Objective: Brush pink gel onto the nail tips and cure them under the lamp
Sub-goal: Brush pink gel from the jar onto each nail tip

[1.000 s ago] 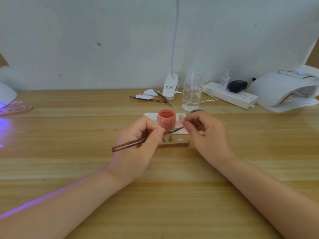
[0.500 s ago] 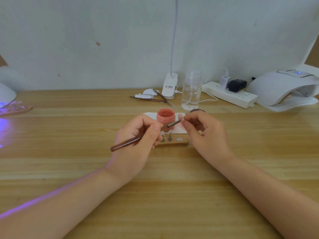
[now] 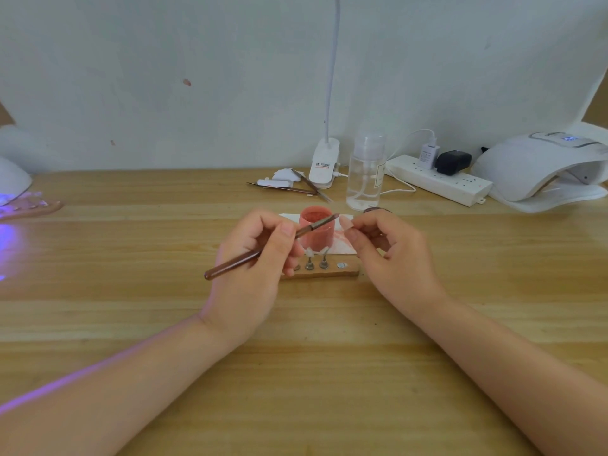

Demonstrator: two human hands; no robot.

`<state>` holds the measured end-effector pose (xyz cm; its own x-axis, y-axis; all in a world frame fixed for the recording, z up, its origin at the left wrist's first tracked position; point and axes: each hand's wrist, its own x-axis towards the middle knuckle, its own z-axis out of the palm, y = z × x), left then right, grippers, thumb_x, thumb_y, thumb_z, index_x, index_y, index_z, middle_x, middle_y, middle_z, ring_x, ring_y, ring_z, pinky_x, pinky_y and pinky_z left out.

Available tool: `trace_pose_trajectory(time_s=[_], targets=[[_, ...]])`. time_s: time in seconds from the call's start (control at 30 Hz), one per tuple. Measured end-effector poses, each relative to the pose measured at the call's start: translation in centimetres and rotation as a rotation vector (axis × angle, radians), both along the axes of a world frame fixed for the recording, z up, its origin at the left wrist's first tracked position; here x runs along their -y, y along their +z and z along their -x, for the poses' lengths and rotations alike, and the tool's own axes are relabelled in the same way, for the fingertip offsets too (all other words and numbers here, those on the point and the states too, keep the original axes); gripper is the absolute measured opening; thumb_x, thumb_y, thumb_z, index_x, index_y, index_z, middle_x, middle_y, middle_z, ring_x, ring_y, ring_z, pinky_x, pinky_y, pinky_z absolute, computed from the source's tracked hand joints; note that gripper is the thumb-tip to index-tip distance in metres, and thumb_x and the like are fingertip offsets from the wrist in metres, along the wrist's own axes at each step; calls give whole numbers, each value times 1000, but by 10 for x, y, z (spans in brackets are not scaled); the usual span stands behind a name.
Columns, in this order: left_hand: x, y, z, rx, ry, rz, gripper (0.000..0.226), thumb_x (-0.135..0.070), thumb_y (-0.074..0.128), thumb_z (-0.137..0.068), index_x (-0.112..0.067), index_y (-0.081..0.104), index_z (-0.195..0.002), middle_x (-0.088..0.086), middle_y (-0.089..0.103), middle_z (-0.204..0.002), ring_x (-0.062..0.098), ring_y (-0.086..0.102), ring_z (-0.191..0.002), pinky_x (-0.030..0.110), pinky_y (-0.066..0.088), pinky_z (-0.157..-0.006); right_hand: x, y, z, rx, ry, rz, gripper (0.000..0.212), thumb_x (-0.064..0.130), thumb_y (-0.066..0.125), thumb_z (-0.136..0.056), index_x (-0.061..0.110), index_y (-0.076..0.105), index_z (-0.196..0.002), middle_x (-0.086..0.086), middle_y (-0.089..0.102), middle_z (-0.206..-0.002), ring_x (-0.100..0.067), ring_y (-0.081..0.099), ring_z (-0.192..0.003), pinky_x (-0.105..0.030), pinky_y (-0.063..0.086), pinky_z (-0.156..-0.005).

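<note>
Head view: no label legible. Left hand grips brush, tip now raised over pink gel pot; right hand fingers pinch nail tip.

Open pink gel jar upright between the hands, just beyond them. Thin brown brush gripped in left hand, slanted, bristle tip over the jar's mouth. One pale nail tip pinched in right hand, just right of the bristles. Clear nail tips on metal pegs in a wooden holder, nearer than the jar. White curing lamp far right of the right hand.
</note>
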<state>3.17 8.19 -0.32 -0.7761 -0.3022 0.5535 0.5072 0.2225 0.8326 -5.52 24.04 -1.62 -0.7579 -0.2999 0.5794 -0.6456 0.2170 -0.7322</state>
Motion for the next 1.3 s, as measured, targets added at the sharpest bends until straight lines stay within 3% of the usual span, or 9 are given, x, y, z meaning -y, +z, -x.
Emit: trace_pose_trajectory(time_s=[0.43, 0.77, 0.87, 1.13, 1.3], targets=[[-2, 0, -3, 15, -67, 5, 18, -15, 49, -89, -2, 57, -79, -3, 63, -61, 7, 55, -53, 20, 46, -50, -1, -1, 1, 8, 8, 11, 10, 13, 65, -88, 21, 66, -93, 9, 66, -81, -7, 62, -76, -28, 53, -68], [-2, 1, -3, -30, -49, 4, 17, -13, 47, -89, -4, 55, -78, -4, 63, -61, 5, 55, -53, 17, 46, -52, 1, -2, 4, -14, -19, 17, 12, 12, 66, -87, 23, 65, -92, 12, 65, -80, -2, 60, -75, -12, 47, -66], [-3, 2, -3, -34, -4, -3, 14, -17, 48, -90, -10, 57, -81, -6, 64, -65, 4, 56, -55, 17, 47, -54, 1, -1, 3, -28, -30, 20, 13, 11, 67, -87, 24, 65, -90, 12, 64, -79, -2, 59, -74, -12, 47, -65], [-5, 1, -6, 18, -5, 170, 4, -21, 61, -88, -24, 61, -89, -21, 69, -77, -4, 62, -70, 14, 51, -66, 1, 1, 1, -51, -39, 7, 15, 10, 68, -85, 24, 65, -87, 11, 64, -78, -4, 59, -73, -15, 48, -65], [-6, 2, -10, 18, 29, 278, 7, -21, 59, -87, -27, 62, -86, -7, 67, -75, 5, 61, -66, 26, 53, -63, 1, 2, -1, -54, -43, 2, 15, 8, 67, -85, 23, 64, -86, 8, 64, -77, -5, 58, -72, -12, 46, -64]])
